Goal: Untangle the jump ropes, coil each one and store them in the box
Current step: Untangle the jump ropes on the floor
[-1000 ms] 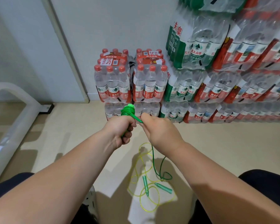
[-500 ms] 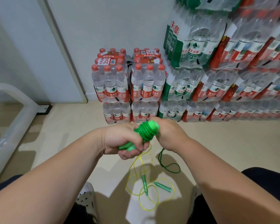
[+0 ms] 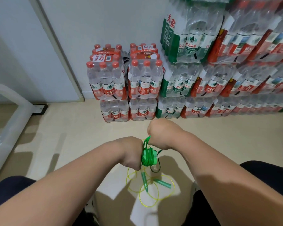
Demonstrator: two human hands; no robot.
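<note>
Beyond the fingers point(image 3: 152, 135), red and green labels point(image 3: 145, 89) on the shrink-wrapped packs of clear plastic bottles point(image 3: 178, 75) read "农夫山泉"; one red-and-white top wrap point(image 3: 103, 58) shows "30".

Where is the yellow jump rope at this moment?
Head view, low and centre: the yellow jump rope lies loose on the floor, just below the left hand and right hand, which hold the green rope.

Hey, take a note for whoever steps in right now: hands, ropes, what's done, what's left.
The left hand grips the wound bundle of green rope.
The right hand pinches a strand of it just above; a short tail hangs loose.
The yellow rope lies in loose loops on the floor below.
Done: green rope freed and mostly coiled.
Left: finish that coil, coil the yellow rope, box both; no box is in view.
</note>
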